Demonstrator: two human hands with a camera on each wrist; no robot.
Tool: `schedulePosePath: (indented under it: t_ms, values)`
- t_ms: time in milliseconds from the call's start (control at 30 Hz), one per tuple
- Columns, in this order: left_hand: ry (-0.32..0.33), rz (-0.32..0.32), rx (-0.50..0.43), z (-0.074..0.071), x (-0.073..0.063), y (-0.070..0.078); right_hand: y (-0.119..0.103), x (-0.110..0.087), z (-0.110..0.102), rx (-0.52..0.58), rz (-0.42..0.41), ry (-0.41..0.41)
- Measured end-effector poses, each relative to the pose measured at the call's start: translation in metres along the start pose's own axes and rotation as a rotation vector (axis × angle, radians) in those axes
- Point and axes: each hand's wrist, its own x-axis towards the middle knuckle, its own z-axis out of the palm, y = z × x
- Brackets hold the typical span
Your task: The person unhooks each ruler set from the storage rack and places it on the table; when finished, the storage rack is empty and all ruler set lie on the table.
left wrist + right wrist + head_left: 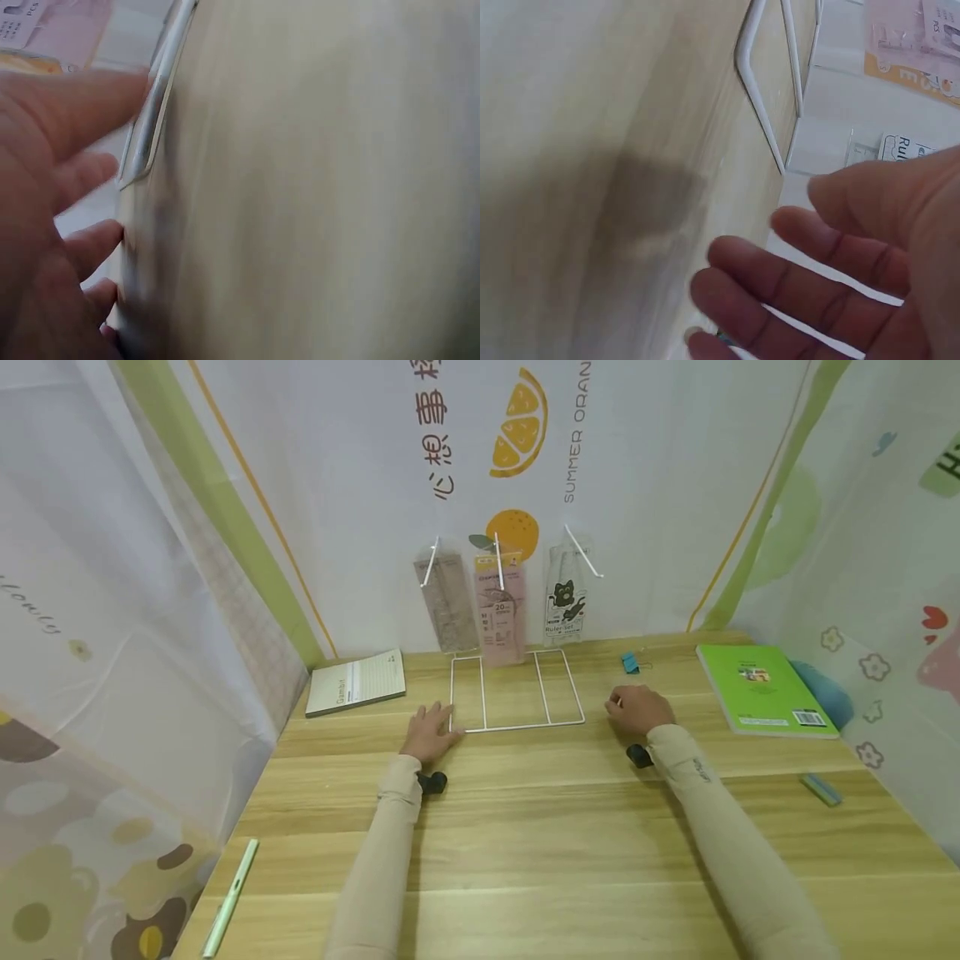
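A white wire display rack [517, 727] stands at the back of the table, its rectangular base flat on the wood. Hanging packs line its hooks: a greyish pack [447, 602], a pink pack [501, 627] and a clear ruler set [564, 602]. My left hand [431, 735] lies at the base's front left corner, fingers spread; in the left wrist view the thumb overlaps the white wire [154, 112]. To the right of the base is my right hand [641, 710], holding nothing, its fingers loosely bent in the right wrist view.
A notepad [360, 681] lies at the back left. Behind my right hand sits a blue binder clip [631, 662]. A green book [765, 689] rests at right beside a blue rounded object [823, 693], with an eraser-like block [822, 789] nearer. A pale green pen [231, 897] lies at the left edge.
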Motion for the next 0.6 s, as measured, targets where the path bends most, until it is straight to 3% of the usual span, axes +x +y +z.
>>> schedulePosePath:
  t_ms: [100, 267, 433, 600]
  values:
    - [0.003, -0.012, 0.066, 0.005, 0.002, -0.002, 0.0, 0.009, 0.003, 0.041, 0.014, 0.018]
    - [0.03, -0.022, 0.087, 0.007, 0.004, -0.001, 0.0, 0.034, -0.002, 0.165, -0.011, 0.117]
    - [0.018, -0.031, 0.085, 0.007, 0.003, 0.003, -0.009, 0.062, -0.022, 0.369, -0.007, 0.229]
    - [0.021, -0.032, 0.079, 0.006, 0.002, 0.002, -0.018, 0.086, -0.047, 0.519, -0.013, 0.255]
